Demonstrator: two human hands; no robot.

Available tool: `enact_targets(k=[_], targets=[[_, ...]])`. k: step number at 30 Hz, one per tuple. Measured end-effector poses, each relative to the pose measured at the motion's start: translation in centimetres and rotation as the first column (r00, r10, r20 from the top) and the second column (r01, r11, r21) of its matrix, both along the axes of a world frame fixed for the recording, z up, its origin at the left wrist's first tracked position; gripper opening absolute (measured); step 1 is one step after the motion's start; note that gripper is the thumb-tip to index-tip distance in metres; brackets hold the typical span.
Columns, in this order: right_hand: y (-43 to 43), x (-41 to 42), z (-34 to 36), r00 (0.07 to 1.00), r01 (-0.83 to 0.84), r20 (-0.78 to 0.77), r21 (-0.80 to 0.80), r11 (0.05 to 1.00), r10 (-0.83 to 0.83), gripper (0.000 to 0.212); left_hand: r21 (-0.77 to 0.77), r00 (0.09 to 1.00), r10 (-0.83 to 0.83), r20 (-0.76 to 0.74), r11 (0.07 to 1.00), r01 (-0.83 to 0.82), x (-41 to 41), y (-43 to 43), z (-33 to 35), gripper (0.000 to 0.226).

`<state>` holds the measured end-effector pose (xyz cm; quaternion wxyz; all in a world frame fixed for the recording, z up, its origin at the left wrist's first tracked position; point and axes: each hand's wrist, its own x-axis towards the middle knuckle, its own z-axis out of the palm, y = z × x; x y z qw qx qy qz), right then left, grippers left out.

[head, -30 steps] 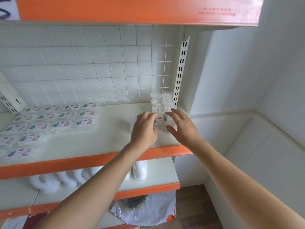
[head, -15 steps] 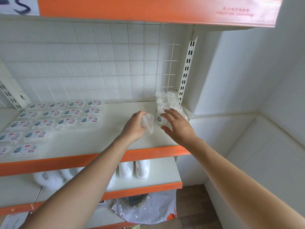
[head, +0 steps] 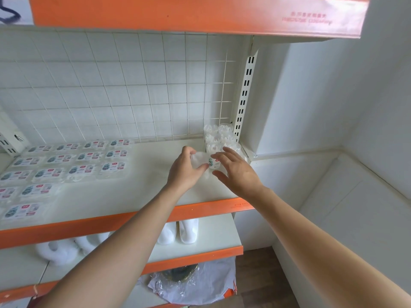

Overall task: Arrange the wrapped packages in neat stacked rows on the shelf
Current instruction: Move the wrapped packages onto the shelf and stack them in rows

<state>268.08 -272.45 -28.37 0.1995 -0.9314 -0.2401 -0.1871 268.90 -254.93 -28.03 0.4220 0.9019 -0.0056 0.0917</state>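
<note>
A clear wrapped package [head: 200,160] is gripped by my left hand [head: 184,171] just above the white shelf [head: 142,192]. My right hand [head: 235,171] hovers beside it with fingers spread and holds nothing. Behind both hands, a cluster of clear wrapped packages [head: 219,138] stands in the shelf's back right corner. One with a label [head: 214,162] shows between my hands. Flat labelled packages [head: 66,165] lie in rows on the left half of the shelf.
A white wire grid [head: 115,85] backs the shelf, with a slotted upright [head: 244,94] at right. An orange-edged shelf [head: 178,12] hangs overhead. White slippers [head: 186,232] sit on the lower shelf. A crumpled plastic bag [head: 195,283] lies below.
My left hand has lifted one clear package off the shelf and now holds it higher, near the corner cluster. My right hand stays open beside it.
</note>
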Motion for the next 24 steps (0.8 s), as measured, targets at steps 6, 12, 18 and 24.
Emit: enact_targets(k=[6,12,18,24], targets=[[1.2,-0.4,1.4,0.997,0.074,-0.026,0.181,0.981,-0.070,0.034,-0.410,0.999,0.013,-0.046,0.912,-0.031,-0.1,0.7,1.7,0.062],[2.5,-0.3,2.9,0.955,0.236,-0.254,0.341,0.910,-0.152,0.037,-0.496,0.999,-0.036,0.025,0.867,0.044,-1.2,0.5,1.8,0.041],[2.8,-0.1,4.2,0.823,0.395,-0.563,0.659,0.640,0.072,0.034,-0.472,0.992,-0.101,0.069,0.873,0.122,-1.6,-0.1,1.1,0.052],[1.9,-0.2,4.3,0.835,0.333,-0.522,0.733,0.593,0.175,0.011,-0.476,0.981,-0.187,0.059,0.858,0.192,-1.7,-0.2,0.8,0.021]])
